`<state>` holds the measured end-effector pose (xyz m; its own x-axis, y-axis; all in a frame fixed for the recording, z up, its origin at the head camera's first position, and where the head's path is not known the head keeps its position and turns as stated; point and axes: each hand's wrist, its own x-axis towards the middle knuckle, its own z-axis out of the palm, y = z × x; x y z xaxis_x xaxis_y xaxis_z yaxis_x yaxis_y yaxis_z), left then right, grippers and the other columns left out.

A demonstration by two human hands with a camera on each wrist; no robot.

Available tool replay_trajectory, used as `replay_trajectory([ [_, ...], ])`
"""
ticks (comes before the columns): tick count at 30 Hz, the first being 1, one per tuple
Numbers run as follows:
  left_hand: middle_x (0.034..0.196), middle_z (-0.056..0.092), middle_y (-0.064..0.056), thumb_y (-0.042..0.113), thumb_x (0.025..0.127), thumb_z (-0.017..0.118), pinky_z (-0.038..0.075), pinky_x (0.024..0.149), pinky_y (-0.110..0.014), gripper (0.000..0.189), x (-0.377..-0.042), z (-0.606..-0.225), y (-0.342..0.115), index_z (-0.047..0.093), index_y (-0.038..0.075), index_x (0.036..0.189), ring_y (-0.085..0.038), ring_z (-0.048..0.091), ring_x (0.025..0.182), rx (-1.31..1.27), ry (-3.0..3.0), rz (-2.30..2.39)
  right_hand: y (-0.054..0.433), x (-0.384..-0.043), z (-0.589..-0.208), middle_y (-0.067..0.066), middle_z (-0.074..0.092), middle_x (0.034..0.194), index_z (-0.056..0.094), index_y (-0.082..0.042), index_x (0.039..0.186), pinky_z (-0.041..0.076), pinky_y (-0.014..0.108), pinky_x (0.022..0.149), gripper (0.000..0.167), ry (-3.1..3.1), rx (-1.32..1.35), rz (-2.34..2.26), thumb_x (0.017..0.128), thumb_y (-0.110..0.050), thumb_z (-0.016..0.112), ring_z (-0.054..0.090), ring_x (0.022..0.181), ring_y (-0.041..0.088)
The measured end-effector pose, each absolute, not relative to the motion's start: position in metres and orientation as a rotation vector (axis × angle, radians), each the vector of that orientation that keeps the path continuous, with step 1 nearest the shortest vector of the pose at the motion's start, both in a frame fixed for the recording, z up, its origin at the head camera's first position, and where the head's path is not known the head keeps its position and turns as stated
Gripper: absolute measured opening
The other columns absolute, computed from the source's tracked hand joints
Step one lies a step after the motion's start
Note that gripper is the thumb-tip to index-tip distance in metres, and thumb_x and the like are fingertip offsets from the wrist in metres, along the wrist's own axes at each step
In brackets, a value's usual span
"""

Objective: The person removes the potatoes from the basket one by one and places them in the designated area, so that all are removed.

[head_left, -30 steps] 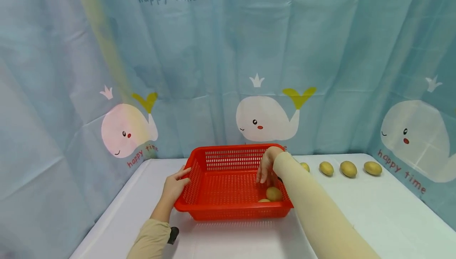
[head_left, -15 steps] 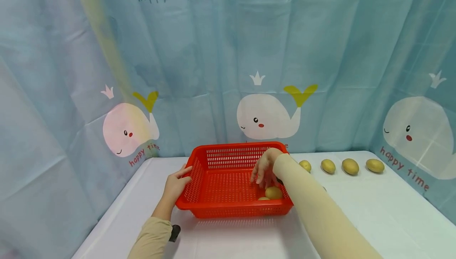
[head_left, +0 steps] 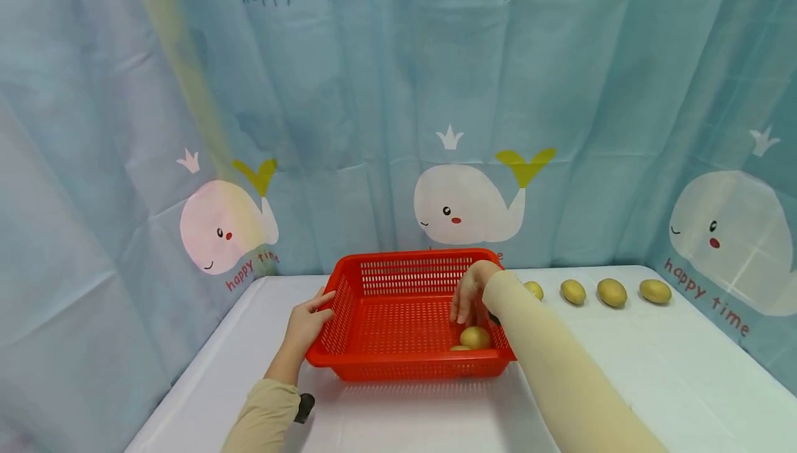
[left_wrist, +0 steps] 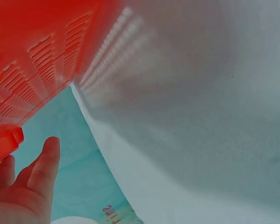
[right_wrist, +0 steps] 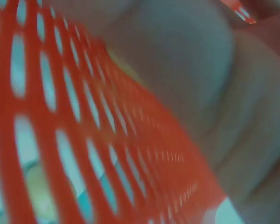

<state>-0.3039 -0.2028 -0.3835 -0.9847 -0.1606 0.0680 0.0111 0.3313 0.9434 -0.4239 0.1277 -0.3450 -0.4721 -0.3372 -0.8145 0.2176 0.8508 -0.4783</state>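
Note:
A red slotted plastic basket sits on the table. My left hand holds the rim at its left side; in the left wrist view fingers reach up beside and beneath that rim. My right hand reaches down into the basket's right end, with its fingers pointing down. Beside them lies a yellow potato, and part of another potato shows at the near wall. Whether the right fingers hold something is hidden. The right wrist view shows blurred palm against the basket wall.
A white-covered table carries a row of several potatoes at the right back; the leftmost potato is partly behind the right sleeve. A blue whale-print curtain hangs behind the table.
My right fingers spread wider half a second ago and have drawn closer together again, pointing down. The potato beside them has shifted slightly left. My left hand stays on the rim.

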Motion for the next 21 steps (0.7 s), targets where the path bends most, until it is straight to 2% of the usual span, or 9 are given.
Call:
replay_trajectory([
  [7, 0.154, 0.031, -0.012, 0.003, 0.091, 0.048, 0.038, 0.102, -0.046, 0.049, -0.304, -0.384, -0.203, 0.050, 0.000, 0.139, -0.035, 0.022, 0.143, 0.152, -2.437, -1.730, 0.119, -0.419, -0.354, 0.013, 0.060, 0.111, 0.063, -0.005, 0.122, 0.051, 0.044, 0.089, 0.032, 1.888, -0.116, -0.798, 0.090, -0.005, 0.064, 0.058, 0.098, 0.027],
  [13, 0.154, 0.031, -0.012, 0.003, 0.091, 0.049, 0.038, 0.103, -0.046, 0.048, -0.304, -0.382, -0.202, 0.050, -0.001, 0.139, -0.036, 0.022, 0.143, 0.147, -2.454, -1.726, 0.120, -0.420, -0.359, 0.014, 0.055, 0.124, 0.057, -0.005, 0.130, 0.051, 0.036, 0.087, 0.039, 1.845, -0.219, -0.877, 0.091, -0.005, 0.062, 0.058, 0.095, 0.024],
  [16, 0.154, 0.030, -0.012, 0.003, 0.092, 0.048, 0.039, 0.102, -0.046, 0.048, -0.305, -0.382, -0.202, 0.049, -0.001, 0.140, -0.036, 0.022, 0.143, 0.147, -2.456, -1.728, 0.118, -0.420, -0.358, 0.013, 0.056, 0.124, 0.059, -0.007, 0.130, 0.052, 0.031, 0.084, 0.038, 1.846, -0.257, -0.840, 0.092, -0.007, 0.062, 0.058, 0.093, 0.021],
  [21, 0.154, 0.030, -0.013, 0.003, 0.092, 0.048, 0.039, 0.103, -0.048, 0.048, -0.306, -0.382, -0.202, 0.049, -0.001, 0.140, -0.036, 0.022, 0.143, 0.149, -2.447, -1.739, 0.118, -0.417, -0.359, 0.012, 0.058, 0.121, 0.067, -0.011, 0.123, 0.053, 0.031, 0.083, 0.034, 1.845, -0.190, -0.793, 0.089, -0.009, 0.066, 0.060, 0.096, 0.021],
])
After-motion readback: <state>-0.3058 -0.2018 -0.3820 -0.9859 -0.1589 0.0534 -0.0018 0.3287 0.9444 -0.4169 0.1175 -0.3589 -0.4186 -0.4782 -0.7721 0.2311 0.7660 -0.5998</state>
